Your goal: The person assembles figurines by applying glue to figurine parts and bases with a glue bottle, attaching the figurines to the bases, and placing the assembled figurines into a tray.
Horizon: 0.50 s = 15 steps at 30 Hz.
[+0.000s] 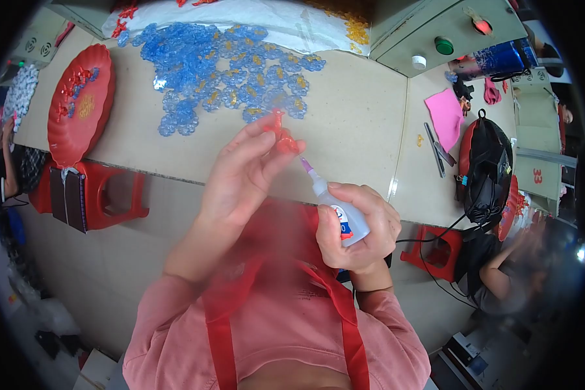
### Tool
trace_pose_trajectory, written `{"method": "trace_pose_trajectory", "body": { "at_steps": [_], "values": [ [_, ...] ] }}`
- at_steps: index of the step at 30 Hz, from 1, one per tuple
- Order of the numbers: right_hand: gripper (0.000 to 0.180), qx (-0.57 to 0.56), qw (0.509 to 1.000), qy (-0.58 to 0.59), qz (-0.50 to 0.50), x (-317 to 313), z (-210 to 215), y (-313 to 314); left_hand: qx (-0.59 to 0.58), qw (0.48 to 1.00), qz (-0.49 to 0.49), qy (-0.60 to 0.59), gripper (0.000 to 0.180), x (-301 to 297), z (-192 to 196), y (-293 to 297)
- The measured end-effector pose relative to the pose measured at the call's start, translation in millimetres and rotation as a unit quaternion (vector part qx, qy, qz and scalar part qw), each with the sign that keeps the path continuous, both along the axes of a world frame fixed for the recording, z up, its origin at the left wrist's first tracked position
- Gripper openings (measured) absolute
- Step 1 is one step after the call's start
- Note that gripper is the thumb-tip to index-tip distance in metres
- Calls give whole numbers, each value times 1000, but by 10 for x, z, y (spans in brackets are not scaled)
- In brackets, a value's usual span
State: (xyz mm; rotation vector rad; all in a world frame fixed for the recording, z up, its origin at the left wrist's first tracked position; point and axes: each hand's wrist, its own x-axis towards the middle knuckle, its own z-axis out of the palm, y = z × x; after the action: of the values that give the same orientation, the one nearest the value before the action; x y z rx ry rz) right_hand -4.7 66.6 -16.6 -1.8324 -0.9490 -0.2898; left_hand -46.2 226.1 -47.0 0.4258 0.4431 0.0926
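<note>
Red plastic piece (281, 135): small, translucent, pinched between thumb and fingertips of the left hand (240, 172), held up above the near edge of the table (357, 123). Fingers closed on it; upper end of the piece sticks out past the fingertips.

Glue bottle (338, 211): small, white, with a pinkish nozzle, held in the right hand (357, 231). Fingers wrapped fully round the body. Nozzle tilted up and to the left, tip just beside the red piece; cannot tell whether they touch.

Far on the table: heap of blue plastic flowers (221, 71), several with yellow centres. Far left: round red tray (81, 107) with a few small pieces on it. Below the tray, a red stool (114, 195). Right side of table: pink cloth (445, 117) and a black bag (487, 169).
</note>
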Motion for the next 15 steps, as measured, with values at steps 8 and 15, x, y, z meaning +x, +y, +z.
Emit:
{"method": "trace_pose_trajectory", "body": {
  "at_steps": [8, 15],
  "values": [
    [34, 68, 945, 304, -99, 6, 12, -31, 3, 999, 44, 7, 34, 16, -73, 78],
    [28, 52, 906, 418, -50, 1037, -611, 146, -39, 997, 70, -8, 26, -36, -123, 240]
  ]
}}
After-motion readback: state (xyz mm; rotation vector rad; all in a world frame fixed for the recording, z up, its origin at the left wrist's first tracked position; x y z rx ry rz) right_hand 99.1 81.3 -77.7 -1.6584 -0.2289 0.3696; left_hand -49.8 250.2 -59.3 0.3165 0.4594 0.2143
